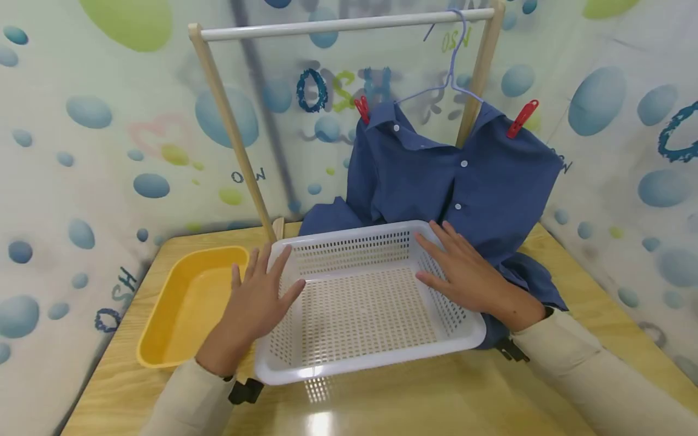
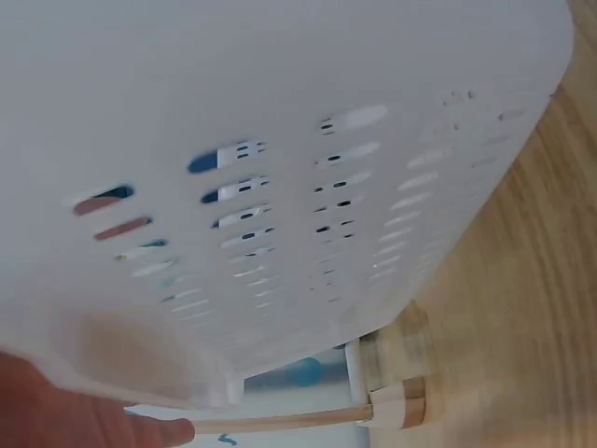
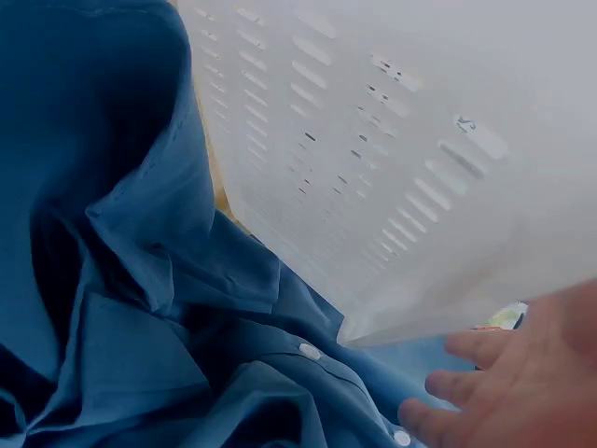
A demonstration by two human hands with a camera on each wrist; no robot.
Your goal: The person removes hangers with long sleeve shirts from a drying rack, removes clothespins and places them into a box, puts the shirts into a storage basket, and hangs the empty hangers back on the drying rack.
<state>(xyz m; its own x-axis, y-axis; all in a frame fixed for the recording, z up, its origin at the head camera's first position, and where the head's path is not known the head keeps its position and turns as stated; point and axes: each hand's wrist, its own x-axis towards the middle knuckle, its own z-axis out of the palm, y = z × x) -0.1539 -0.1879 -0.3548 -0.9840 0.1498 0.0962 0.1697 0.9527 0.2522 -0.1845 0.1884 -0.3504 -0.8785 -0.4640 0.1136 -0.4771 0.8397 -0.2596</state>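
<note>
A white perforated plastic basket (image 1: 371, 366) stands at the middle of the table. My left hand (image 1: 256, 309) is at its left rim, fingers spread and pointing away from me. Over the right end lies my right hand (image 1: 469, 275), fingers extended and slightly apart. In the left wrist view the slotted wall of the basket (image 2: 233, 84) fills most of the picture, with part of the left hand (image 2: 75, 415) low in the corner. The right wrist view shows the right hand (image 3: 522, 383) beside the basket (image 3: 448, 75) and a blue buttoned shirt (image 3: 140, 233).
Behind the basket, the blue shirt (image 1: 414, 181) hangs on a purple hanger (image 1: 451, 72), with red clothespins (image 1: 521, 119) at its shoulders. The hanger hooks over the rack's white bar (image 1: 338, 25). At left sits a yellow basin (image 1: 188, 303). Patterned cloth (image 1: 49, 181) borders the table.
</note>
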